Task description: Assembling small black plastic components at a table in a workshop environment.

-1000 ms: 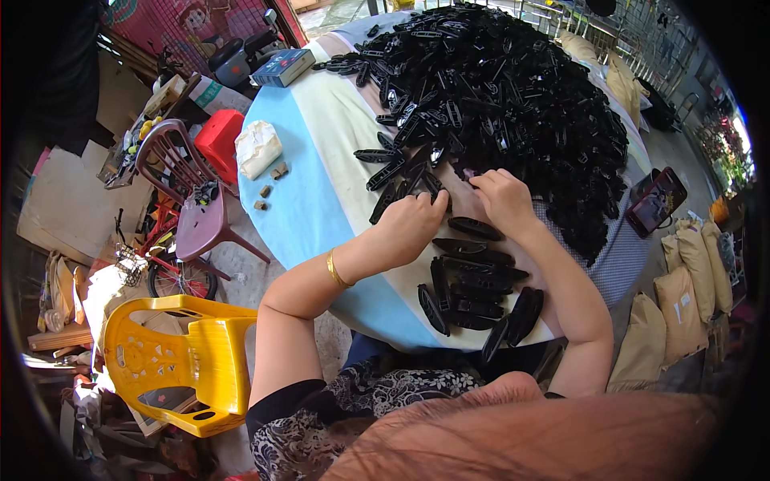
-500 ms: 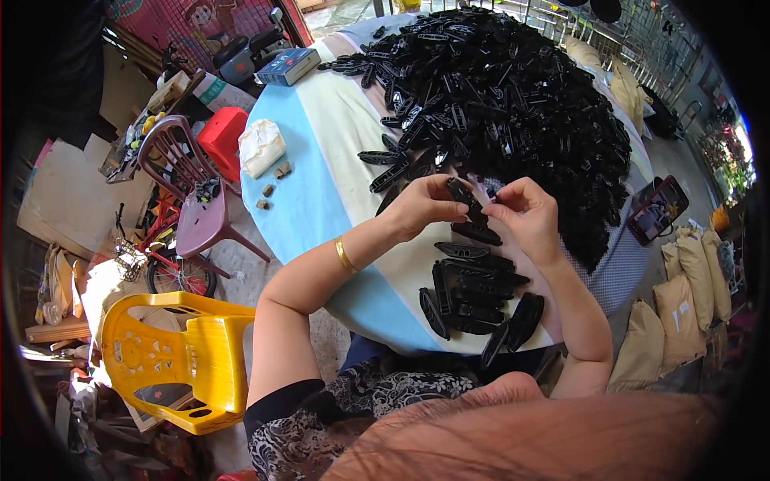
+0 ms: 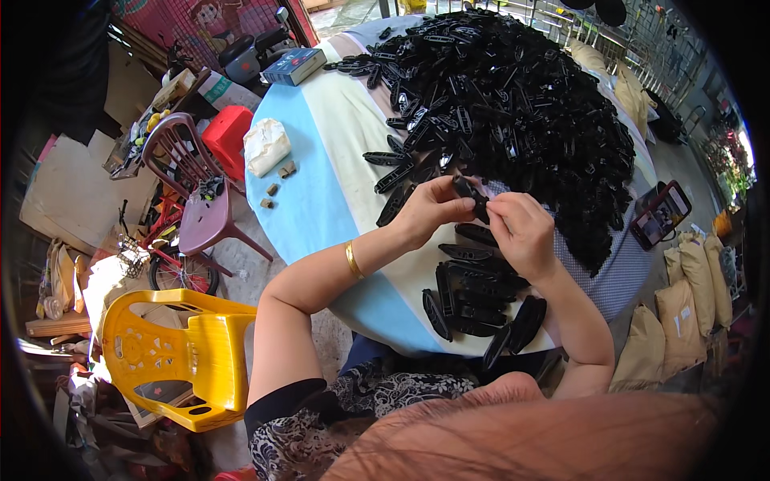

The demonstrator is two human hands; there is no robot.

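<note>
Head view, so looking down on it: both hands meet above the surface [image 3: 321, 152] on one black plastic piece [image 3: 469, 192]. Left hand [image 3: 429, 212] has fingers closed around its near end, right hand [image 3: 521, 232] pinches the other side, equally close. Its long axis runs up-left to down-right between the grips. Sorted row of pieces [image 3: 473, 293] lies just below the grips, big black pile [image 3: 521, 104] beyond them.

head-worn fisheye, looking steeply down, close above table [image 3: 321, 160]
</note>
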